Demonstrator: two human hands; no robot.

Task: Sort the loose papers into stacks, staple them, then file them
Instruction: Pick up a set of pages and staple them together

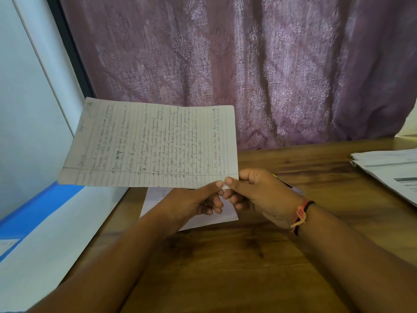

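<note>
Handwritten lined sheet (149,145) held up in the air above the table (225,267), written face to the camera, text lines running sideways, so the page is turned on its side. It is pinched only at its lower right corner. Left grip (194,204) has thumb on the front and fingers curled behind. Right grip (259,195) does the same from the other side, and the two thumb tips almost touch. The whole sheet lies up and to the left of the pinch. Its long axis runs left to right with the far left end dipping a little, unsupported and likely to droop or swing. Both grips sit equally near the corner; the left one is on the side of the free length and, by my judgement, better placed to slide along the bottom edge and steady it before it goes to a stack. A small white flap shows between the thumb tips: a folded corner or another sheet, cannot tell. Directly under the hands a white sheet (155,199) lies flat on the table, mostly covered by them. A stack of printed papers (388,168) lies well apart at the right, cut off by the frame edge. Behind the right grip is a thin object (286,182) with a yellow streak, perhaps a pen, too hidden to name. No stapler or file in view. Handwriting too blurred to read. Purple patterned curtain (248,64) behind.
</note>
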